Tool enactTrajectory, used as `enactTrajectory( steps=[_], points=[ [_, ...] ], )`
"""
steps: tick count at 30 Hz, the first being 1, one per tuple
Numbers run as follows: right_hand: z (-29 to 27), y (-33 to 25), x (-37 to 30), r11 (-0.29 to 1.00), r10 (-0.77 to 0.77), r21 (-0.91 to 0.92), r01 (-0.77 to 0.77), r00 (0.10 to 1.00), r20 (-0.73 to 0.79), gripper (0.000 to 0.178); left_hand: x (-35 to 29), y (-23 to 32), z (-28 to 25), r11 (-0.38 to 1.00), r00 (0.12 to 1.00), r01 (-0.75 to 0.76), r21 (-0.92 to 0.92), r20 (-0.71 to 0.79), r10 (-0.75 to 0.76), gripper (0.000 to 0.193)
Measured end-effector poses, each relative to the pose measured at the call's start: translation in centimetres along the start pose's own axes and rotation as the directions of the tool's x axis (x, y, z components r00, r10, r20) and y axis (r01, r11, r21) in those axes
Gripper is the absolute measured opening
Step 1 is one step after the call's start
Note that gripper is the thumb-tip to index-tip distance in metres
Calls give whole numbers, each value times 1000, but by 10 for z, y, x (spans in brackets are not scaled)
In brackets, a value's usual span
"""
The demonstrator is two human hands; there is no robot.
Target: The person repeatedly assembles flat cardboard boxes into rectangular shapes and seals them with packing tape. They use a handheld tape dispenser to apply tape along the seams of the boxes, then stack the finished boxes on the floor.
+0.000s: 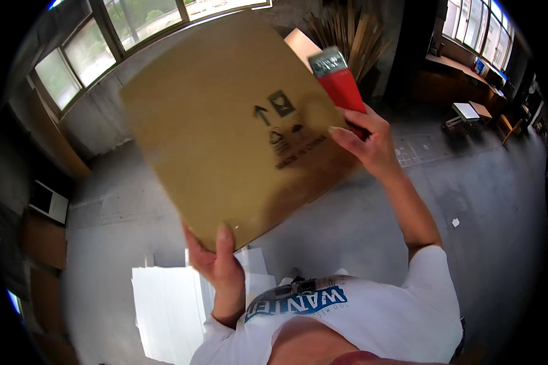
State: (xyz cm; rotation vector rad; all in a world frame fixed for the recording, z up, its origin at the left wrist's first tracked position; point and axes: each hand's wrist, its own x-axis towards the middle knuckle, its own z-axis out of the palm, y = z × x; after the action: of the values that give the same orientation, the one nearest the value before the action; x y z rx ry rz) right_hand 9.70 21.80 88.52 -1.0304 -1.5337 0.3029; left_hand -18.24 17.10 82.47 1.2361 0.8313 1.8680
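Note:
A flat brown cardboard piece (207, 121) with dark printed handling symbols is held up tilted in front of me. My left hand (218, 258) grips its lower corner, thumb on the near face and fingers behind. At the right edge, my right hand (371, 140) has its thumb against the cardboard. In the same hand is a red flat thing with a wide silvery-grey end (342, 85); its exact kind is unclear. The right fingers are partly hidden behind the cardboard and the red thing.
White sheets or panels (167, 310) lie on the grey floor (115, 207) at my lower left. Thin wooden strips (353, 36) lean at the back wall. Brown boards (44, 240) stand along the left side. Small tables (466, 112) and a workbench (469, 73) are far right.

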Motion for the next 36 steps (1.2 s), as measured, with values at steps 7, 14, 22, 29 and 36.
enactTrajectory(
  steps=[7, 14, 22, 29, 36],
  points=[
    [120, 79, 133, 796, -605, -127, 591, 778, -170, 51, 197, -89, -53, 936, 930, -342, -81, -170, 325, 42],
    [198, 266, 260, 883, -458, -236, 405, 853, -252, 46, 412, -301, -10, 916, 911, -400, -37, -119, 394, 43],
    [160, 459, 84, 885, 7, -458, -79, 988, -156, 26, 435, -483, -4, 747, 788, 265, 610, 309, -532, 36],
    [10, 346, -346, -9, 993, -739, -673, 79, -84, 10, 178, -585, -58, 447, 156, 277, 851, 419, -895, 44],
    [20, 67, -676, -101, 978, -980, -173, -200, -66, 20, 25, -538, 102, 808, -171, -132, 575, 789, -590, 43]
  ],
)
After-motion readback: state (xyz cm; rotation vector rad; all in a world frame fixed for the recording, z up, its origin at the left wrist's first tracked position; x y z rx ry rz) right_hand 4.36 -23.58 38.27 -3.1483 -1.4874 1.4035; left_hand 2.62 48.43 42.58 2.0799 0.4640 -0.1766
